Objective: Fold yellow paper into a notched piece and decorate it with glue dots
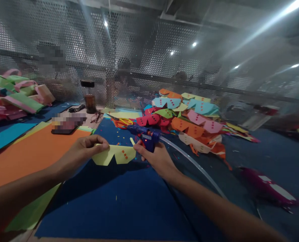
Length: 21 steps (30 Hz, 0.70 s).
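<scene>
Pinched at its upper left end by my left hand (pixel 92 147) is a pale yellow paper cutout (pixel 101 158) with notched lower edges. Small orange squares (pixel 124 154) run in a row on its right part. My right hand (pixel 159 156) is closed around the handle of a blue glue gun (pixel 145 136), whose nozzle points left. A long clear glue stick (pixel 189 158) sticks out of its back. At my right thumb's tip, by the cutout's right end, stands a small pale yellow paper strip (pixel 132 141); whether the fingers grip it I cannot tell.
Beyond the gun lie orange-handled scissors (pixel 122 123) and a pile of coloured paper cutouts (pixel 189 114). At left are orange sheets (pixel 38 151), a phone (pixel 67 124), a lidded jar (pixel 89 97) and folded paper pieces (pixel 23 97). A purple pouch-like item (pixel 267 186) is at right.
</scene>
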Motion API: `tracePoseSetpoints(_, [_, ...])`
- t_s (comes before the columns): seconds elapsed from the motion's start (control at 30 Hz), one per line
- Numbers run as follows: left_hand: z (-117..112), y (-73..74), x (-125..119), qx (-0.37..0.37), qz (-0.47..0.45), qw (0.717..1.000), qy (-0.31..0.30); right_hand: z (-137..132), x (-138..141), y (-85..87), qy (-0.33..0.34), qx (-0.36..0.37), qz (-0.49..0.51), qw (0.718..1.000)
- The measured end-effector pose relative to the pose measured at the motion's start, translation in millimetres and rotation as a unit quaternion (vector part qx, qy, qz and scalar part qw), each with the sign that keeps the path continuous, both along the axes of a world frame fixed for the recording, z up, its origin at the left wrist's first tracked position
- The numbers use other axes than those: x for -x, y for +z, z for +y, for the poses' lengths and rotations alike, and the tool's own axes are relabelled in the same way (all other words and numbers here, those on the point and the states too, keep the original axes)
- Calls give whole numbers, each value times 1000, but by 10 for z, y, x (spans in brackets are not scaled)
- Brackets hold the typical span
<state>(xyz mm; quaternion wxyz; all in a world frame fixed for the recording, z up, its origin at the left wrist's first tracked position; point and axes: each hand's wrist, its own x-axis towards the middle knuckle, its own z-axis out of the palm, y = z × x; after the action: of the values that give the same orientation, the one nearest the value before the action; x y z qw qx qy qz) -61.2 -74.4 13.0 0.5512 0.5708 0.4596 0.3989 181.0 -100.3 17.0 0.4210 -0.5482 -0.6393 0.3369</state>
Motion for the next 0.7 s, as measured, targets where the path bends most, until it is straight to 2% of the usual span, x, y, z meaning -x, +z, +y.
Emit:
tracePoseSetpoints(0.1, [-26, 1, -62, -15, 4, 1000, -12, -29, 9, 23, -8, 4, 1, 1000])
tracePoseSetpoints(0.33, [14, -104, -61, -19, 9, 999, -33, -38, -19, 2, 10, 4, 9, 1000])
tracePoseSetpoints(0.43, [5, -95, -46, -23, 29, 999, -23, -28, -41, -9, 15, -8, -8, 1000])
tracePoseSetpoints(0.57, [0, -77, -15, -37, 52, 998, -18, -6, -82, 8, -10, -36, -25, 999])
tracePoseSetpoints(0.7, [58, -106, 28, -95, 62, 994, 11, 9, -107, 42, -15, -47, -24, 999])
